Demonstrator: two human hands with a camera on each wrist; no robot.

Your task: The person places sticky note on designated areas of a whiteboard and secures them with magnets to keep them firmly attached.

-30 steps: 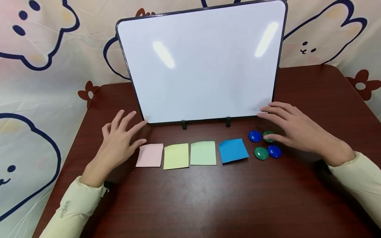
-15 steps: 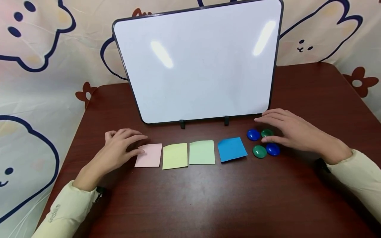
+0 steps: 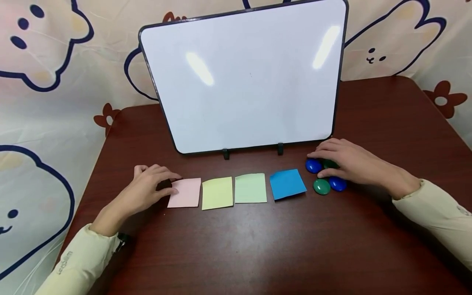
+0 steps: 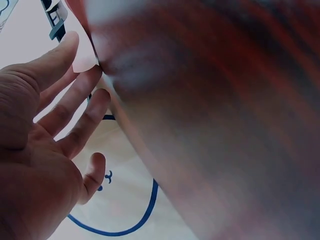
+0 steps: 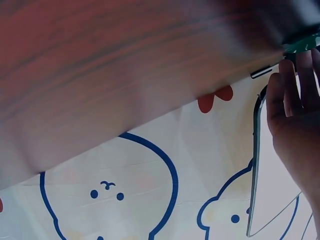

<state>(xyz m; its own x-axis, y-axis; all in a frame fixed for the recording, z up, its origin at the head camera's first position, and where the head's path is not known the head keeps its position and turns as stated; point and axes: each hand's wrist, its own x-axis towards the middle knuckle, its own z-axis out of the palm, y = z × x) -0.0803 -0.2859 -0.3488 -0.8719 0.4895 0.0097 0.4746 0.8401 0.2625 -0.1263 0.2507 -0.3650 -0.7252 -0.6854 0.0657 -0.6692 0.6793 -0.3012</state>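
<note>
My left hand is at the upper left corner of a pink sticky note. Its thumb touches the note's left part, and the index finger lies at the top edge, apart from the thumb. My right hand hovers low over several glossy round magnets, its fingers spread around a green magnet that it mostly covers. Close by lie a blue magnet, another green magnet and another blue magnet. In the right wrist view, a green magnet shows at the fingertips.
Yellow, light green and blue sticky notes lie in a row on the dark wooden table. Behind them a whiteboard stands on small black feet. A patterned cloth hangs around the table.
My left hand has come down from beside the whiteboard's lower left corner to the pink note. My right hand has left the board's lower right corner and moved down over the magnets.
</note>
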